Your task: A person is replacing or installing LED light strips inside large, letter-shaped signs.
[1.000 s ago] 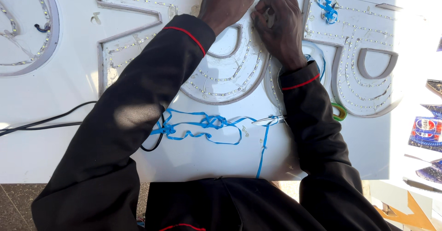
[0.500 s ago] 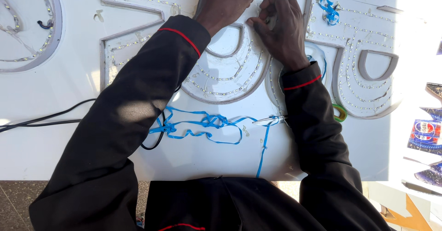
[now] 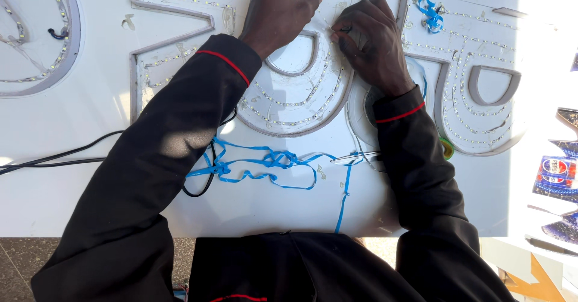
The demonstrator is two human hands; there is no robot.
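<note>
— Two hands up at the far edge of the white sign panel (image 3: 72, 157), am I reading that right?

— Yes. I see my left hand (image 3: 278, 10) curled over the rounded channel letter (image 3: 295, 106), fingers bunched together; whether anything is pinched under them I cannot tell.

— And the other?

— My right hand (image 3: 372, 46) sits just beside it, fingers bent and drawn together, tips pressing down on the strip of small white lights (image 3: 283, 102) inside that letter, near its upper rim.

— What else is on the panel?

— Near me, a tangle of blue ribbon (image 3: 265, 160) lies loose between my sleeves. A black cable (image 3: 60, 157) runs off to the left. Another blue scrap (image 3: 428, 7) lies on the letter to the right.
</note>
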